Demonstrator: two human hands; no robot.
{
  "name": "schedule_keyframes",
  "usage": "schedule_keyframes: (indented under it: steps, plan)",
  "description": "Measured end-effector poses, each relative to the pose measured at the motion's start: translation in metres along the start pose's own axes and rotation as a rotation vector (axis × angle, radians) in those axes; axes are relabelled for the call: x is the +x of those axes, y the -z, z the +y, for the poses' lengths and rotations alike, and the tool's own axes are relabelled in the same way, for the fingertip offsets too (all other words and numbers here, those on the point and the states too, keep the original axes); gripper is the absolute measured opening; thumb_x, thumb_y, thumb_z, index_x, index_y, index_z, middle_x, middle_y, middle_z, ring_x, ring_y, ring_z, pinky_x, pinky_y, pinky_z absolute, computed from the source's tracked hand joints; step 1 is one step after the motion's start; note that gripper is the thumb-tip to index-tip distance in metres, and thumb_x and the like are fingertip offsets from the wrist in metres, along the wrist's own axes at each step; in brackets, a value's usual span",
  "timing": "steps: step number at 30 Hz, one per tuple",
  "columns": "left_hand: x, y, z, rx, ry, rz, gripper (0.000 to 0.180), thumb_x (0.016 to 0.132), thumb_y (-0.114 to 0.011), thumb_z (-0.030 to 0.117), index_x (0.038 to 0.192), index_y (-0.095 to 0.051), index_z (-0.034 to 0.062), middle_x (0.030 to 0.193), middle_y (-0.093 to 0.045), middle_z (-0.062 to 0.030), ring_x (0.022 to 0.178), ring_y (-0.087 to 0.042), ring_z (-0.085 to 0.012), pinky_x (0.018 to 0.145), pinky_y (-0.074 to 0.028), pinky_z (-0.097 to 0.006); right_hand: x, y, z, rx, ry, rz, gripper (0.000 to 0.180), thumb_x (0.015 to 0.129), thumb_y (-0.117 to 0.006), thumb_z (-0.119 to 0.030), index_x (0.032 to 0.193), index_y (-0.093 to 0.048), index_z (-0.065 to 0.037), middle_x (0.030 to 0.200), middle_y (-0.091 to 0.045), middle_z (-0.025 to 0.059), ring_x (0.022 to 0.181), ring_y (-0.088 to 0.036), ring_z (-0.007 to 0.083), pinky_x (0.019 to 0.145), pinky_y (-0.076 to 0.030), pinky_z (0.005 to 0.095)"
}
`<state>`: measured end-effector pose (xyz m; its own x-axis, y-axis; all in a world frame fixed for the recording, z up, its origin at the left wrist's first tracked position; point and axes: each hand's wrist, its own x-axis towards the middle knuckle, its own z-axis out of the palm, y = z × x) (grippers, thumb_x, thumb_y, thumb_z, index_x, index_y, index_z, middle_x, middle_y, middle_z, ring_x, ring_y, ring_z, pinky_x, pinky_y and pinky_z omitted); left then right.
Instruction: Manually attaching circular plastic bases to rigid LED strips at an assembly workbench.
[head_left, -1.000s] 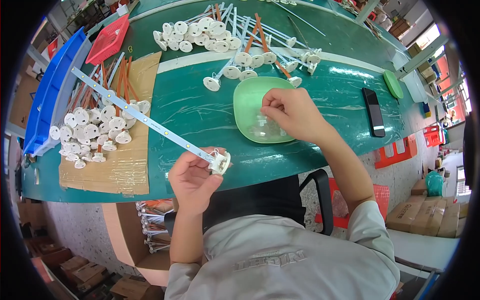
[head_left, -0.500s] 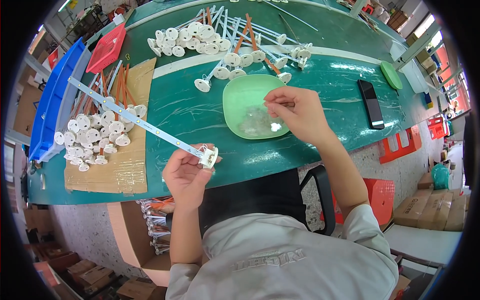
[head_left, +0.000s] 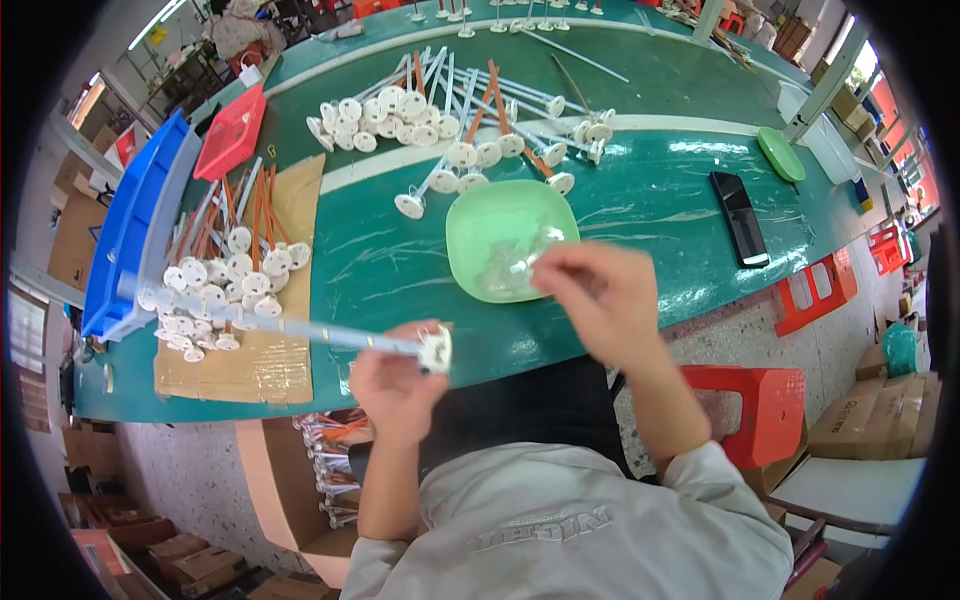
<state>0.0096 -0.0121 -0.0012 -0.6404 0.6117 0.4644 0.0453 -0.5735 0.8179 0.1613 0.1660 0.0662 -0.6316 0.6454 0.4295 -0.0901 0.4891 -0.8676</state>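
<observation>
My left hand [head_left: 398,395] grips an LED light strip [head_left: 320,332] at its white round end cap [head_left: 436,349], close to the table's front edge. The strip points away to the left, its far end blurred by motion. My right hand [head_left: 608,305] is at the near right rim of a light green bowl [head_left: 468,220]. Its thumb and forefinger come together in a pinch; whatever they hold is too small and blurred to make out. Small clear pieces [head_left: 508,268] lie inside the bowl.
Capped strips [head_left: 225,290] are heaped on cardboard [head_left: 285,375] at left, beside a blue bin [head_left: 135,230] and a red basket [head_left: 232,135]. More capped strips [head_left: 390,115] lie behind the bowl. A phone [head_left: 738,220] and green dish [head_left: 781,155] lie right; a red stool [head_left: 770,410] stands below.
My right hand has come down and nearer from over the bowl to its near right rim. In my left hand the strip has swung flatter, its far end lower. The whole view has shifted slightly.
</observation>
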Motion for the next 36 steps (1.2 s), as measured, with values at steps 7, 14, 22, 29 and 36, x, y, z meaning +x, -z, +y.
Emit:
schedule_keyframes:
  steps: [7, 14, 22, 29, 36]
  plan:
    - [-0.007, -0.055, 0.010, -0.276, 0.000, -0.002, 0.056, 0.073, -0.084, 0.008, 0.118, -0.054, 0.0005, 0.115, -0.064, -0.0190, 0.112, -0.061, -0.0325, 0.106, -0.041, -0.057, -0.058, -0.031, -0.030, 0.251, 0.224, 0.042, 0.013, 0.081, -0.065, 0.012, 0.092, -0.065, 0.005, 0.086, -0.070, 0.0169, 0.073, -0.067, 0.0201, 0.062, -0.054, 0.0277]
    - [-0.025, -0.058, 0.011, -0.331, 0.039, 0.006, 0.062, 0.076, -0.085, 0.021, 0.124, -0.049, 0.0071, 0.123, -0.060, -0.0118, 0.120, -0.058, -0.0287, 0.104, -0.048, -0.042, -0.057, -0.031, -0.027, 0.101, 0.379, 0.051, 0.015, 0.077, -0.069, 0.008, 0.089, -0.062, 0.001, 0.096, -0.069, 0.0135, 0.084, -0.063, 0.0290, 0.073, -0.051, 0.0355]
    - [-0.029, -0.062, 0.019, -0.463, 0.153, 0.051, 0.053, 0.075, -0.082, 0.005, 0.119, -0.053, 0.0038, 0.118, -0.063, -0.0164, 0.115, -0.061, -0.0301, 0.107, -0.043, -0.051, -0.064, -0.037, -0.026, 0.049, 0.428, 0.098, 0.018, 0.074, -0.071, 0.008, 0.089, -0.064, 0.000, 0.091, -0.067, 0.0121, 0.078, -0.060, 0.0279, 0.068, -0.049, 0.0347]
    - [-0.040, -0.054, 0.029, -0.654, 0.264, -0.058, 0.066, 0.069, -0.087, 0.006, 0.123, -0.048, 0.0024, 0.115, -0.065, -0.0222, 0.110, -0.064, -0.0334, 0.101, -0.049, -0.048, -0.066, -0.024, -0.021, 0.191, 0.585, -0.020, 0.021, 0.070, -0.075, 0.007, 0.090, -0.070, -0.001, 0.089, -0.067, 0.0110, 0.072, -0.063, 0.0256, 0.060, -0.051, 0.0328]
    - [-0.045, -0.053, 0.032, -0.536, 0.142, -0.238, 0.071, 0.067, -0.090, 0.017, 0.123, -0.048, 0.0046, 0.117, -0.066, -0.0156, 0.112, -0.064, -0.0334, 0.101, -0.051, -0.044, -0.072, -0.025, -0.025, 0.156, 0.695, -0.002, 0.020, 0.068, -0.073, 0.007, 0.087, -0.070, 0.001, 0.085, -0.067, 0.0125, 0.065, -0.065, 0.0249, 0.057, -0.055, 0.0302]
